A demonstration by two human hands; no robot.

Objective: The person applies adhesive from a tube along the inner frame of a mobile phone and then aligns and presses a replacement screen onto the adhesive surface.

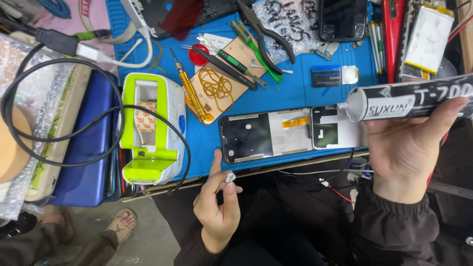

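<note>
My right hand grips a black-and-white glue tube, held sideways with its nozzle pointing left, just over the right end of an opened phone frame. The frame lies flat on the blue mat, showing a dark panel, a silver plate and an orange flex strip. My left hand hovers below the table edge, pinching a tiny white cap between thumb and forefinger.
A lime-green and white tape dispenser stands at left, with a black cable looping past it. A yellow screwdriver, tweezers, black pliers, a second phone and a battery crowd the mat's far side. Someone's sandalled foot shows lower left.
</note>
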